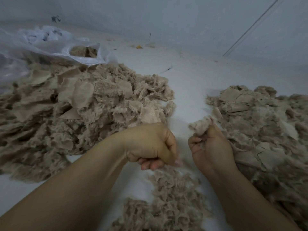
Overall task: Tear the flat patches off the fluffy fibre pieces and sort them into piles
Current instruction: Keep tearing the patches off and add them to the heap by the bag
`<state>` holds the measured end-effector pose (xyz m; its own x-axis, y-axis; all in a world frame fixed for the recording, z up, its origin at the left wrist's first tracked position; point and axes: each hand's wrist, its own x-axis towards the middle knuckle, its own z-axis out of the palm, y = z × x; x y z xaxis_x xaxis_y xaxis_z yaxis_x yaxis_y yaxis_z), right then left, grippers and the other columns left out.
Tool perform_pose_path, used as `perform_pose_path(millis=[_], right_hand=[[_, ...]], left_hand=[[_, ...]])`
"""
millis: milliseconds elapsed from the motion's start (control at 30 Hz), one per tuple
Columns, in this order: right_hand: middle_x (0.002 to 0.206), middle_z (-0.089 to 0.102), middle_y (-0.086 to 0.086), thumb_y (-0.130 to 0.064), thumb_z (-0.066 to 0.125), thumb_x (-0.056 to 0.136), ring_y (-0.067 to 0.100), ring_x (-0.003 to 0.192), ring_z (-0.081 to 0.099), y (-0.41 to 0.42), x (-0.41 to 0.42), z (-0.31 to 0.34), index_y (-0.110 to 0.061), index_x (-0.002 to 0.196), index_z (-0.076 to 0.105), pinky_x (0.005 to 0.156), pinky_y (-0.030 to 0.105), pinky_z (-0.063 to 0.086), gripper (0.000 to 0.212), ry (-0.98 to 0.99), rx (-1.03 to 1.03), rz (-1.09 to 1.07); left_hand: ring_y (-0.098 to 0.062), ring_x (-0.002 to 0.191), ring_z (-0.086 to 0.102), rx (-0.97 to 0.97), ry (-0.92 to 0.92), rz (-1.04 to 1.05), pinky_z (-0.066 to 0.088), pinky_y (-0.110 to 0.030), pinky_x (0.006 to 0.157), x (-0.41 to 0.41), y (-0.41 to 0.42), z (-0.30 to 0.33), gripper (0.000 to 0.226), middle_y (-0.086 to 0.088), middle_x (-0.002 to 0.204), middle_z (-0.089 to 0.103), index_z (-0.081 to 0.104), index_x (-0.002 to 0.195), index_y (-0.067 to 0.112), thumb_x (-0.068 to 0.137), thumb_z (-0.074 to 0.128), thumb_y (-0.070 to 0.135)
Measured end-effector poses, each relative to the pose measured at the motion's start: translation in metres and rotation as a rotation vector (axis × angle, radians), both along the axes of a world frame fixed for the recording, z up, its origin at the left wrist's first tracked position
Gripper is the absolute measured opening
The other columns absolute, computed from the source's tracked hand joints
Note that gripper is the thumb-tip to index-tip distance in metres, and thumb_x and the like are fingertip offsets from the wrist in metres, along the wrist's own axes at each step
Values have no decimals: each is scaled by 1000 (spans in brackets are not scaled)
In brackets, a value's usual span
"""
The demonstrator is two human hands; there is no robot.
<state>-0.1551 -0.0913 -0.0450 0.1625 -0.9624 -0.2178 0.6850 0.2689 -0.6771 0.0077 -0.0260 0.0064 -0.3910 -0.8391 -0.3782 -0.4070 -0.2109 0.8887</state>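
Observation:
A large heap of beige fluffy fibre pieces with flat patches [80, 112] covers the left of the white surface. A second heap of flat patches and fluff [260, 130] lies at the right. A smaller pile of fluffy pieces [168, 202] sits near me, between my forearms. My right hand [211, 147] is closed around a fluffy fibre piece [200, 125] that sticks out above the fist. My left hand [150, 145] is curled into a fist a short way to the left; its fingertips are blurred and I cannot tell whether they pinch anything.
A clear plastic bag [50, 45] with more beige fibre inside lies at the back left. A pale wall [183, 17] rises behind the surface. Small yellowish scraps [138, 46] lie near the wall. Bare white surface [191, 77] runs between the two heaps.

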Motion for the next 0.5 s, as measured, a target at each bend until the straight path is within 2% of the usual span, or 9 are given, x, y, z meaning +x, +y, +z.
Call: perform_pose_path(millis=[67,133,167,233,267,333,433,500], right_hand=[[61,47,-6,-13,46,105,2,45,41,-1,-1,0,-17,74,50,43,16,36,32,-4,-9,-8],[63,50,-2,-25,60,96,7,52,46,3,-1,-2,-15,74,54,50,22,39,24,155,-116,49],[64,51,1,-31,66,88,11,54,48,6,0,-3,-15,75,57,53,27,40,23,239,-180,93],[61,52,4,-34,70,79,15,54,48,9,2,-4,-15,69,61,52,29,43,24,325,-289,179],[60,52,5,-35,70,78,17,54,47,10,3,-5,-16,65,63,52,28,43,24,359,-325,205],[63,53,12,-37,72,74,24,60,44,11,4,-5,-10,70,68,55,30,43,28,426,-354,234],[67,57,14,-37,72,75,22,61,49,10,3,-7,4,87,68,57,29,48,42,433,-388,271],[68,66,9,-32,73,78,16,60,60,11,1,-7,-2,86,72,58,26,52,32,446,-443,312]], left_hand=[[-9,28,42,12,-55,-109,29,-14,33,0,4,5,17,-7,48,60,68,74,2,84,75,14],[-11,29,41,-7,-117,-90,29,-16,35,-3,6,6,26,-7,54,65,70,89,6,81,79,29],[-12,30,39,-49,-149,-7,29,-17,36,-5,4,5,31,-6,52,63,69,86,10,78,80,38],[-15,31,37,-199,-158,280,29,-18,37,-11,-1,0,40,-5,46,56,61,64,13,73,80,47],[-14,34,39,-302,-140,436,31,-20,37,-13,-4,-4,42,-5,46,53,58,60,14,72,82,46],[-13,43,45,-474,-90,592,37,-25,43,-15,-10,-11,36,-2,51,53,61,70,11,70,86,37],[-6,43,43,-471,60,606,35,-20,43,-19,-11,-15,20,7,50,49,69,89,23,75,83,27],[-5,37,40,-445,144,613,32,-15,38,-19,-12,-16,14,7,46,48,72,92,20,80,79,23]])
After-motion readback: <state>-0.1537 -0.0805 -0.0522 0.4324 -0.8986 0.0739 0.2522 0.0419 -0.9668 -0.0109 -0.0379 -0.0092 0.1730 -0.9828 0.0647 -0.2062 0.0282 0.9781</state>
